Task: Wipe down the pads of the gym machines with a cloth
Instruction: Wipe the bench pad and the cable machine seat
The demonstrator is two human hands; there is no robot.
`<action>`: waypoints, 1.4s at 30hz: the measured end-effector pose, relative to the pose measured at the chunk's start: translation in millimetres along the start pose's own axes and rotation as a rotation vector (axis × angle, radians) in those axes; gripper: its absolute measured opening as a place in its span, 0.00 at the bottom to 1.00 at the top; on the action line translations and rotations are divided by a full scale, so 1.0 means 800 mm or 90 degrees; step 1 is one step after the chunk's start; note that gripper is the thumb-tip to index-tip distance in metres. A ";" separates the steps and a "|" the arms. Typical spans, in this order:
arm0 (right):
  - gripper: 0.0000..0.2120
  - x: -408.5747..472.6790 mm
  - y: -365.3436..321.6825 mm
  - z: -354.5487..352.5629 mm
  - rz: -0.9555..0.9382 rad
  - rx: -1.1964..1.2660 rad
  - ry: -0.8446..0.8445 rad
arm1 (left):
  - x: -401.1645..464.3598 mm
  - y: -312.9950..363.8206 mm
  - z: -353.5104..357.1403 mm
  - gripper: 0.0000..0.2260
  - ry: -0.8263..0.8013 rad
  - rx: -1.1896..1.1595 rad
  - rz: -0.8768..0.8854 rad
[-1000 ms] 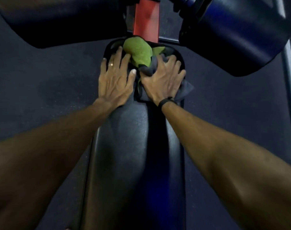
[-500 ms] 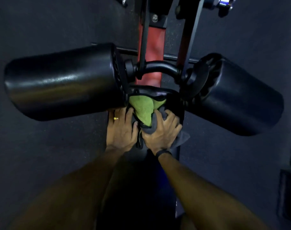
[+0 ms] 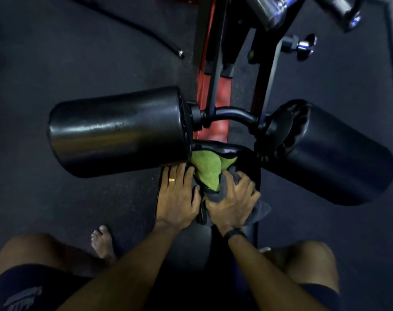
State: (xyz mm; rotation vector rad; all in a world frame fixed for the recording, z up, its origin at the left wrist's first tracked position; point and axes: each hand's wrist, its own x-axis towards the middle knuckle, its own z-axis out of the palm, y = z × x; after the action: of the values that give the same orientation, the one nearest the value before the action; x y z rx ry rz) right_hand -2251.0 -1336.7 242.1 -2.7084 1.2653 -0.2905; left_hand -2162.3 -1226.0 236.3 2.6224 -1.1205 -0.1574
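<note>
- Both hands sit side by side at the far end of the seat pad (image 3: 184, 248), positions unchanged over the last second: left hand (image 3: 177, 198) flat with fingers straight, pressing the pad; right hand (image 3: 232, 205) with fingers curled, bunching the grey cloth (image 3: 222, 187) against the pad.
- Left roller pad (image 3: 117, 131) and right roller pad (image 3: 332, 153) now show in full above the hands; earlier only their undersides did. The viewpoint has pulled back; the work has not shifted.
- Green cloth (image 3: 208, 170) remains wedged at the seat's end, just beyond the fingertips, under the left roller.
- Judgement: the seat's end is being finished; the rollers look not yet wiped.
</note>
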 end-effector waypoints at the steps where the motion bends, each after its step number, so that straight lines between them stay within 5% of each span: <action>1: 0.29 0.000 -0.001 0.000 0.005 0.012 0.012 | -0.001 -0.001 0.002 0.23 0.009 0.008 0.003; 12: 0.27 -0.021 -0.012 -0.045 0.039 0.106 -0.053 | -0.062 0.017 -0.053 0.21 0.120 -0.103 0.020; 17: 0.28 -0.055 -0.043 -0.084 0.054 0.281 0.101 | -0.081 -0.009 -0.116 0.22 0.222 -0.070 0.056; 23: 0.27 -0.025 -0.120 -0.160 -0.142 0.350 0.317 | -0.072 -0.058 -0.181 0.23 0.377 -0.088 -0.041; 28: 0.25 0.049 -0.204 -0.185 -0.279 0.177 0.243 | -0.016 -0.102 -0.238 0.24 0.497 -0.248 -0.194; 31: 0.25 0.068 -0.232 -0.159 -0.344 0.040 0.168 | 0.019 -0.134 -0.248 0.27 0.488 -0.327 -0.243; 36: 0.24 0.076 -0.241 -0.133 -0.333 0.067 0.229 | 0.065 -0.164 -0.226 0.20 0.325 -0.473 -0.343; 42: 0.22 0.070 -0.274 -0.118 -0.318 0.062 0.255 | 0.066 -0.166 -0.203 0.25 0.356 -0.684 -0.423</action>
State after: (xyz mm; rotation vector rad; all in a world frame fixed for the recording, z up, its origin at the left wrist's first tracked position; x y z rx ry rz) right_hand -2075.3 -1244.2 385.4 -2.9293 0.5857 -0.9586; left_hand -1999.8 -1141.8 351.7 1.7375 0.0974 -0.0990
